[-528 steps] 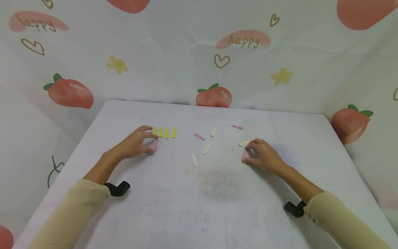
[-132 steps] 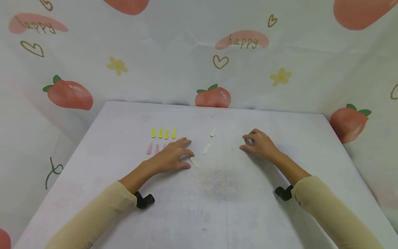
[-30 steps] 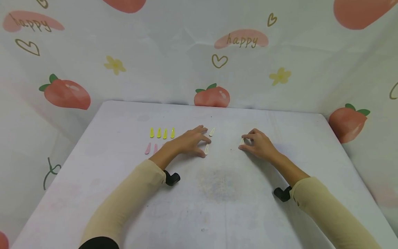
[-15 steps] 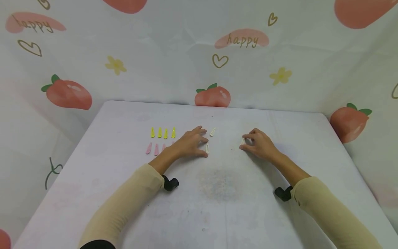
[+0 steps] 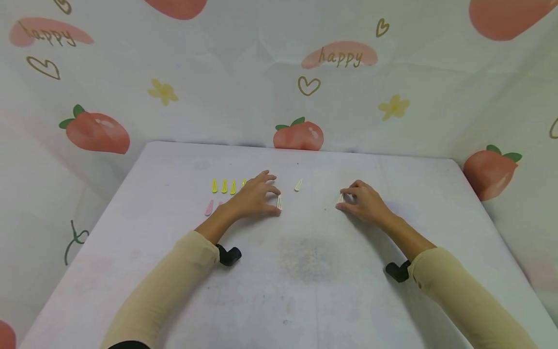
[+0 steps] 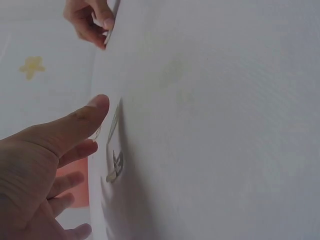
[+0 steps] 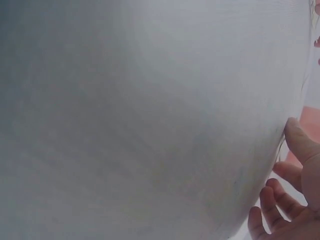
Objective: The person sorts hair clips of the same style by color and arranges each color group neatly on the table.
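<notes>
My left hand (image 5: 255, 198) pinches a white snap hair clip (image 5: 279, 202) between thumb and index fingertips, close over the table. In the left wrist view this hair clip (image 6: 114, 121) lies by the thumb tip. My right hand (image 5: 365, 202) pinches another white hair clip (image 5: 341, 198) at its thumb and index tips; the right wrist view shows that clip (image 7: 281, 148) edge-on. One more white hair clip (image 5: 298, 185) lies between the hands. Yellow hair clips (image 5: 224, 186) stand in a row at left, with pink hair clips (image 5: 209, 208) in front, partly hidden by my left hand.
A white cloth covers the table (image 5: 314, 300), with a greyish stain (image 5: 309, 259) near the middle. Behind it hangs a curtain (image 5: 235, 72) printed with peaches. Below the left fingers, another clip (image 6: 116, 165) lies on the table in the left wrist view.
Pink clips have been lined up before the yellow row since the oldest frame. Lately my left hand took up a white clip and moved left with it; the right hand stays put.
</notes>
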{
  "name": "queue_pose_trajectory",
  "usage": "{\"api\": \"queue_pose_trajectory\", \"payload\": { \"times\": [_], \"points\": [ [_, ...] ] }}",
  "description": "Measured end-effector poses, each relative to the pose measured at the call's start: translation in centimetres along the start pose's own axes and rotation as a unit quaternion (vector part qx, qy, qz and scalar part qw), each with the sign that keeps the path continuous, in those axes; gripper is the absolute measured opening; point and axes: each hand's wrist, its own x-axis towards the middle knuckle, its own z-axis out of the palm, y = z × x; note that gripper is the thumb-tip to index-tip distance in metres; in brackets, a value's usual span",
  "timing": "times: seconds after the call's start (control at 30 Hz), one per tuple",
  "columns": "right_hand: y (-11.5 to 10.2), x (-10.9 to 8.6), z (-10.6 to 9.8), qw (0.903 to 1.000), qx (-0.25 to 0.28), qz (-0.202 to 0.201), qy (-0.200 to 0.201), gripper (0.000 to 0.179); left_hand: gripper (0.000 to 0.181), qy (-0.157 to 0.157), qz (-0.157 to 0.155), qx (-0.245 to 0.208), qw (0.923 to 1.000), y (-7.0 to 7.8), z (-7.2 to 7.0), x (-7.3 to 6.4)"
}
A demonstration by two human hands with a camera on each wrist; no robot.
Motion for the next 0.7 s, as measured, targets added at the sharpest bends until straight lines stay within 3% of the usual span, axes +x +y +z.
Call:
{"api": "queue_pose_trajectory", "payload": {
  "times": [0.4, 0.7],
  "points": [
    [0.1, 0.0, 0.0, 1.0, 0.002, -0.004, -0.001, 0.049, 0.057, -0.013, 0.002, 0.015, 0.9998, -0.8, 0.0, -0.3],
    [0.0, 0.0, 0.0, 1.0, 0.0, 0.002, -0.002, 0.049, 0.053, -0.009, -0.011, 0.018, 0.9997, 0.6, 0.7, 2.4]
  ]
}}
